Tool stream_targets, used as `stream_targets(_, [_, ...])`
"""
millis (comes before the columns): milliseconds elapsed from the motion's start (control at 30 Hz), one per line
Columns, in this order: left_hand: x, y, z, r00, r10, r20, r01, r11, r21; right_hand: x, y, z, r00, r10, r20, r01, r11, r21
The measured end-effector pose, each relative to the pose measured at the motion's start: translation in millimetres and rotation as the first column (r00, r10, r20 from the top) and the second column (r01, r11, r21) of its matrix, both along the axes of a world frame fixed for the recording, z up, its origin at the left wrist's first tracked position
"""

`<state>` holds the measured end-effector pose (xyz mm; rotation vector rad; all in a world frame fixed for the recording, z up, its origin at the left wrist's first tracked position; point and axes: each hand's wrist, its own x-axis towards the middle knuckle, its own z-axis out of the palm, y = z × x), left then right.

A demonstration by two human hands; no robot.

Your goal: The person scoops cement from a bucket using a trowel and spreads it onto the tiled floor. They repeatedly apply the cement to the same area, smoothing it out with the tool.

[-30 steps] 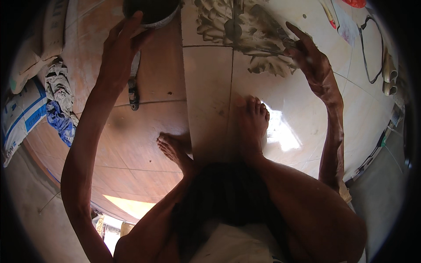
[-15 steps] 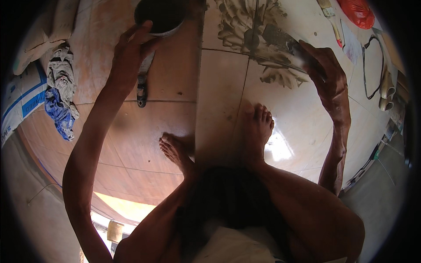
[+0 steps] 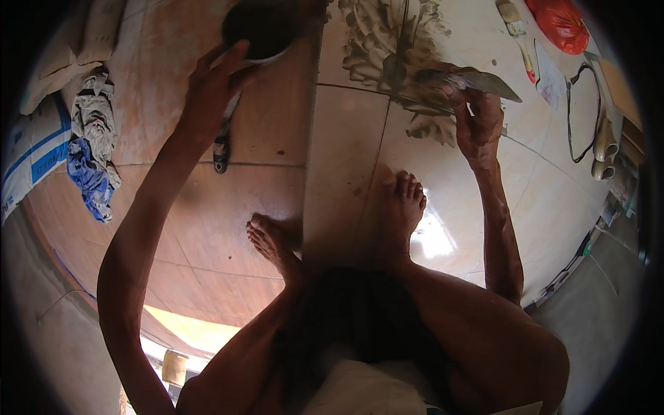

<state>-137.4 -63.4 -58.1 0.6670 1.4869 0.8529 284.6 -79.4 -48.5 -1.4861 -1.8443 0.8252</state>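
At the far left, a white sack [image 3: 31, 155] with blue stripes lies on the floor, and just beside it a heap of grey and blue rags [image 3: 93, 155] rests on the brown tiles [image 3: 200, 242]. My left forearm rises from the lower edge to my left hand [image 3: 211, 90], which reaches up to a dark round bowl [image 3: 261, 31] at the top of the view; my thumb lies against the bowl's pale rim, the other fingers spread below it, so the hand is open and touching rather than closed around the bowl. Under the hand a slim dark tool [image 3: 223, 138] lies flat on the floor, partly hidden by my palm. My two bare feet stand near the centre, the left foot [image 3: 273, 242] on the brown tiles and the right foot [image 3: 404, 204] on the pale tiles [image 3: 443, 228], with a straight joint between the two floor colours running upward between them. Above the right foot, a patch of grey paste [image 3: 387, 41] is smeared across the pale tiles along a joint. My right hand [image 3: 481, 121] is closed around the handle of a flat metal trowel [image 3: 477, 81], whose blade lies just above my fingers, beside the lower right part of the smear. Further right lie a brush [image 3: 517, 28] with a pale handle, a red bag [image 3: 560, 24], a loop of black cable [image 3: 577, 114] and pale pipe pieces [image 3: 605, 142], all well apart from my hands
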Motion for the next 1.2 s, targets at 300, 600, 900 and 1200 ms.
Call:
stream_targets(300, [5,5,-6,1.000,0.015,-0.006,-0.015,0.996,-0.091,0,-2,7,1.000,-0.008,0.024,0.007,1.000,0.025])
stream_targets(600, [2,3,-8,0.994,-0.079,-0.077,0.078,0.997,-0.015,2,-4,-1,1.000,0.029,0.005,-0.029,0.998,0.062])
stream_targets(900, [11,7,0,1.000,-0.014,0.007,0.014,0.996,-0.091,13,-6,-2,0.998,0.009,-0.064,-0.010,1.000,-0.001])
stream_targets(1200, [3,0,-2,0.999,-0.017,-0.042,0.013,0.996,-0.089,-15,24,61,0.901,0.218,0.375,-0.237,0.972,0.005])
